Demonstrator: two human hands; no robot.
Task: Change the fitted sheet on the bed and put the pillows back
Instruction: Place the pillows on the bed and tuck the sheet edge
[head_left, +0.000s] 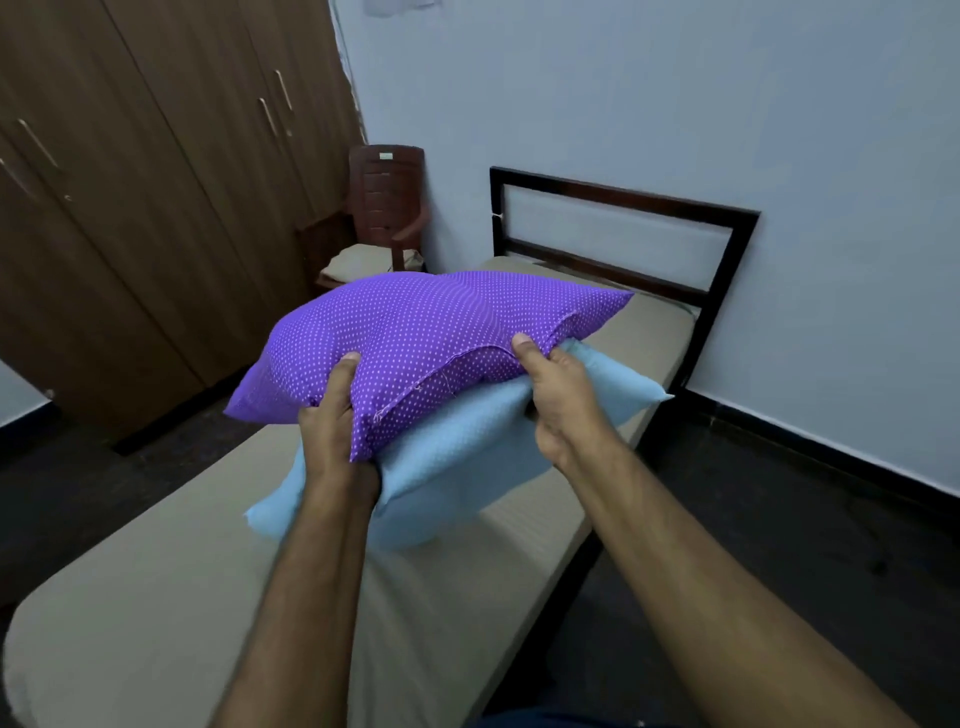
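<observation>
Both forearms reach out over the bed (156, 597), already dressed in a smooth beige fitted sheet (519, 530). Left hand (332, 415) and right hand (558, 389) each grip the near edge of a purple dotted pillow (426, 338) stacked on a light blue pillow (457, 467), mid-mattress, short of the headboard (623, 218). Pillow return seems underway; next they need carrying up to the head end and setting flat.

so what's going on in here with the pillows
A person holds two stacked pillows over the bed, which wears a beige fitted sheet. The left hand and right hand grip the purple dotted pillow on top of the light blue pillow. They point toward the headboard.
</observation>
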